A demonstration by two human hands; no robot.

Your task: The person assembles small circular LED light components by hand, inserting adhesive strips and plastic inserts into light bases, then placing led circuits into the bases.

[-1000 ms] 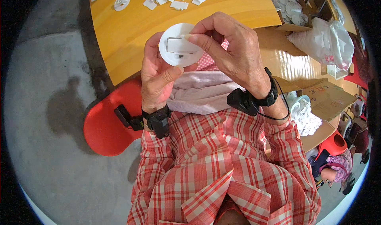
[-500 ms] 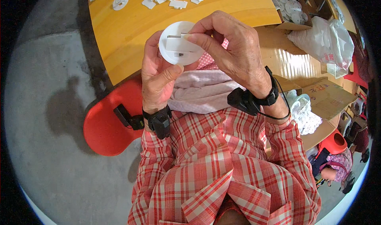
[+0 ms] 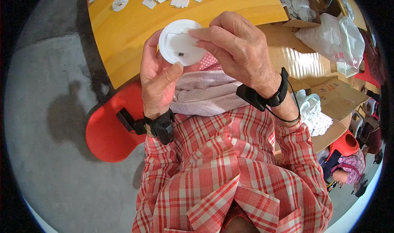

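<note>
My left hand [image 3: 158,75] grips a round white plastic disc [image 3: 165,29] by its rim, thumb at the lower edge and fingers behind. On the disc's face lies a flat white rectangular cover [image 3: 177,41], slightly tilted, with a small dark slot [image 3: 180,54] by its lower edge. My right hand [image 3: 234,44] is closed, its fingertips pressed together at the cover's upper right part. Those fingers hide the right side of the disc and cover.
On the yellow table [image 3: 135,40] lie several white rectangular pieces [image 3: 179,2] and a white disc [image 3: 120,2]. A box of white discs [image 3: 297,5] is at far right, near a white plastic bag [image 3: 332,40]. A red stool [image 3: 108,130] stands left; a cardboard box [image 3: 338,95] lies right.
Both hands and the disc have shifted slightly left. The cover now sits more tilted, and my right thumb has come off its face as the right fingers turned over its edge.
</note>
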